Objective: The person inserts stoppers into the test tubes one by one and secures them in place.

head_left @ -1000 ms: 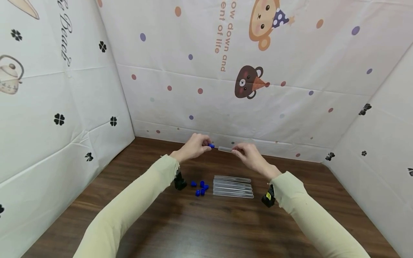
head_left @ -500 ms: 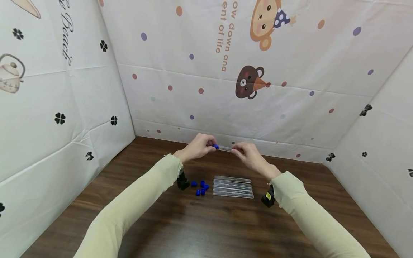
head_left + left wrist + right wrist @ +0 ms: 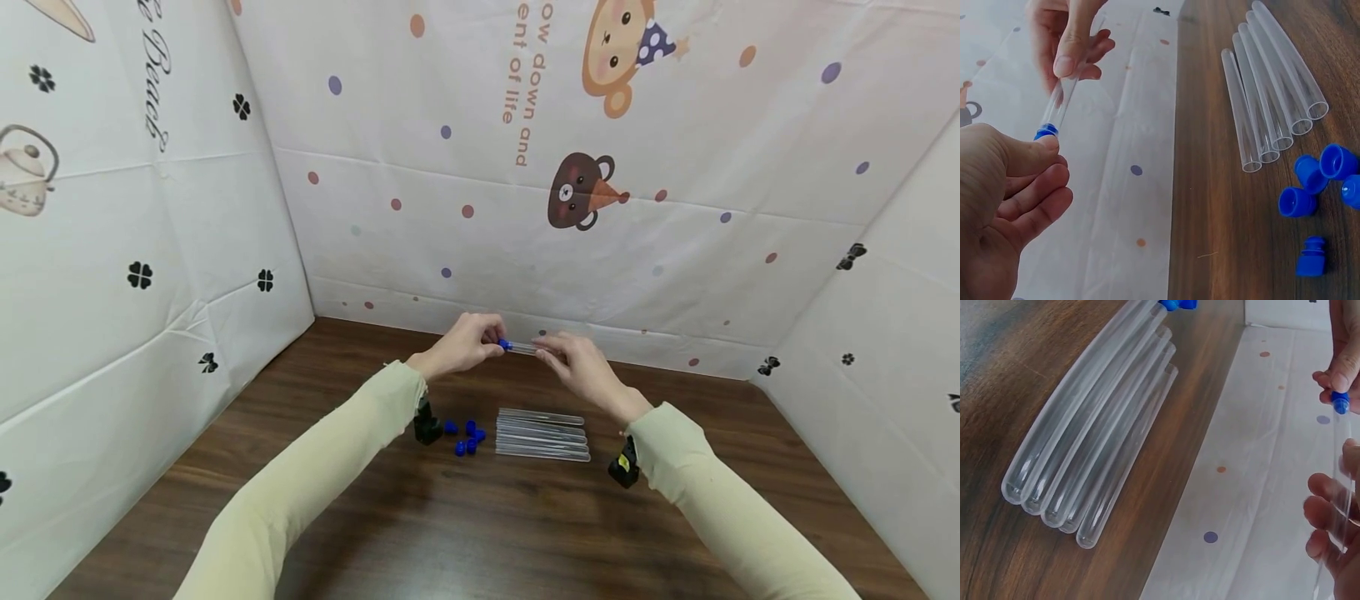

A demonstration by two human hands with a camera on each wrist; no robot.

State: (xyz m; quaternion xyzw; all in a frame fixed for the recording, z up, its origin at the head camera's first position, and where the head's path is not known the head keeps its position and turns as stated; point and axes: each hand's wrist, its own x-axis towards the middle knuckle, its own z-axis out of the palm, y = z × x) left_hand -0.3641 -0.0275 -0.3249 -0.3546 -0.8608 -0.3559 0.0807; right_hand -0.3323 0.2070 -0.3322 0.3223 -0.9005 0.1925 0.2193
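Note:
A blue cap (image 3: 1047, 130) sits at the mouth of a clear test tube (image 3: 1063, 103), held up in the air over the far part of the table. My left hand (image 3: 468, 340) pinches the cap between thumb and fingers, partly hiding it. From the other side, my right hand (image 3: 573, 358) grips the tube's body, its thumb laid along the glass-like wall in the left wrist view. Part of the cap, ridged and blue, shows at the tube's mouth in the right wrist view. The tube points left to right between the hands.
Several clear test tubes (image 3: 542, 435) lie side by side on the dark wood table (image 3: 517, 533), mouths to the left. Left of them are several loose blue caps (image 3: 471, 446). A white printed sheet (image 3: 480, 242) rises behind the table.
My left hand has moved right, bringing the blue cap from a gap away onto the tube's mouth. The right hand's fingers have shifted slightly along the tube. Loose tubes and caps stay put.

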